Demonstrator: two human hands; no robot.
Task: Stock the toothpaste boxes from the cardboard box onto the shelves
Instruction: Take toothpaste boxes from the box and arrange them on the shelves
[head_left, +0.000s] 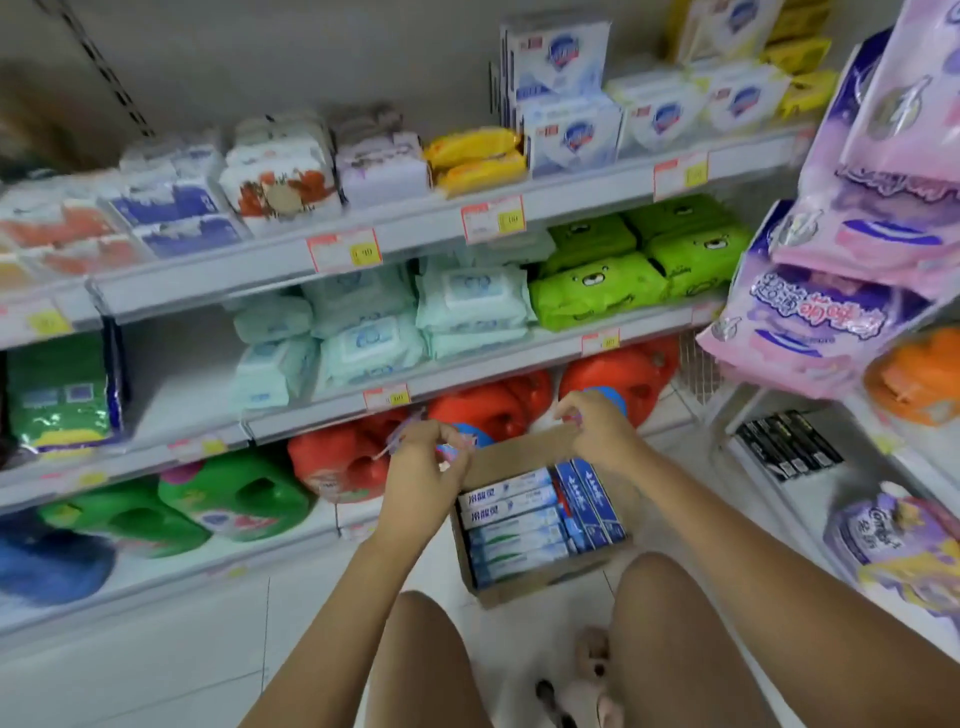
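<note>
White metal shelves (322, 291) fill the wall in 3 visible tiers, with price tags on their front rails. A white tiled floor (156, 649) lies below them. Red and green detergent jugs (234, 499) stand on the lowest tier, pale wipe packs (363, 343) on the tier above, and pink packs (857, 234) hang at the right.

The cardboard box (519, 454) sits open on the floor just in front of the lowest tier, between the person's knees. Toothpaste boxes (514, 525) lie packed inside it, none on a shelf.

The left hand (423, 462) hovers over the box's left edge, its grip pinching a small pale scrap (395, 441) too blurred to name. The right hand (597, 431) is at the back flap, fingers curled. I cannot tell whether its grip holds the flap.
</note>
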